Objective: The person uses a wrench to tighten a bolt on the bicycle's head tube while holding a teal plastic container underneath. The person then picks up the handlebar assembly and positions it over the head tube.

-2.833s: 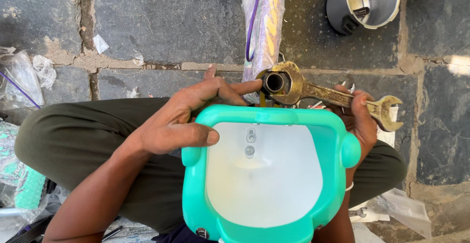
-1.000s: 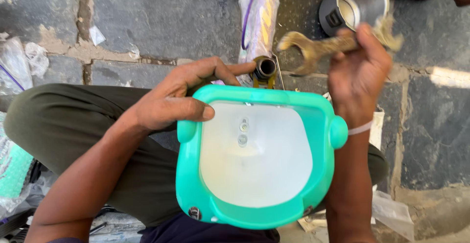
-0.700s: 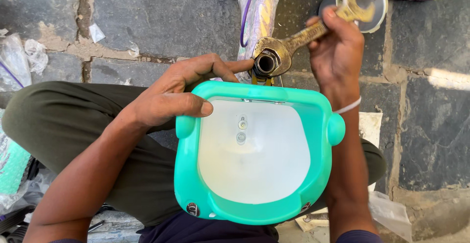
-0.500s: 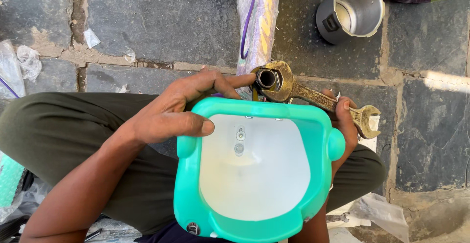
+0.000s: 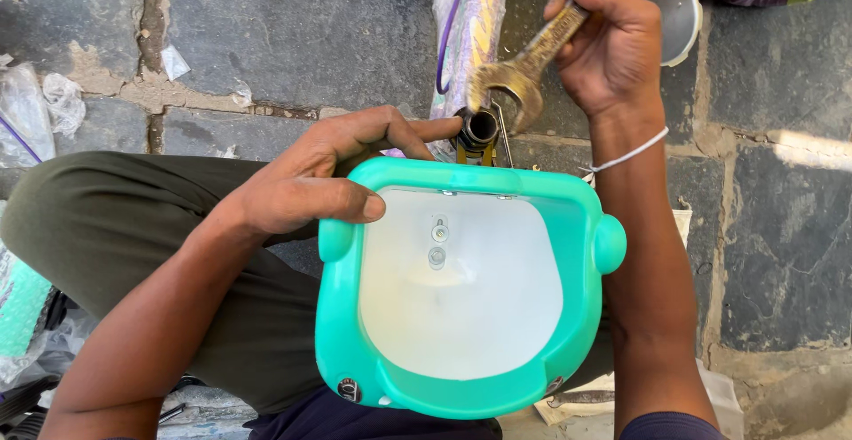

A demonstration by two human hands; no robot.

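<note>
A: Left hand point(image 5: 297, 193)?
B: Resting on the upper left corner of the teal plastic basin point(image 5: 461, 289), thumb lying on the rim, palm against the outer wall. Index finger stretched out straight, tip touching the short metal pipe fitting point(image 5: 480, 127) just beyond the basin's far edge. Clasping nothing; pressed flat against basin and fitting.

A: And the right hand point(image 5: 612, 45)?
B: Raised above the fitting, fingers point(image 5: 596, 3) clenched around the shaft of a worn brass-coloured open-ended spanner point(image 5: 531, 58). Open end pointing down and left, hanging just above and beside the pipe fitting, not seated on it. Thin white band around the wrist.

A: Where does the basin sit?
B: Propped on the lap, over olive-green trousers point(image 5: 115, 227), white bowl facing up toward the camera, two small holes visible in the back wall. Fitting poking up at the middle of the far rim, open mouth facing the camera.

A: Anything else around?
B: Dark stone floor point(image 5: 293, 23) with pale joints. Long plastic-wrapped bundle point(image 5: 466, 23) with a purple cord lying beyond the fitting. Round metal vessel point(image 5: 679, 5) at the top right, partly behind the right hand. Crumpled clear plastic point(image 5: 35, 107) at the left edge. Striped and green cloth of another person in the top right corner.
</note>
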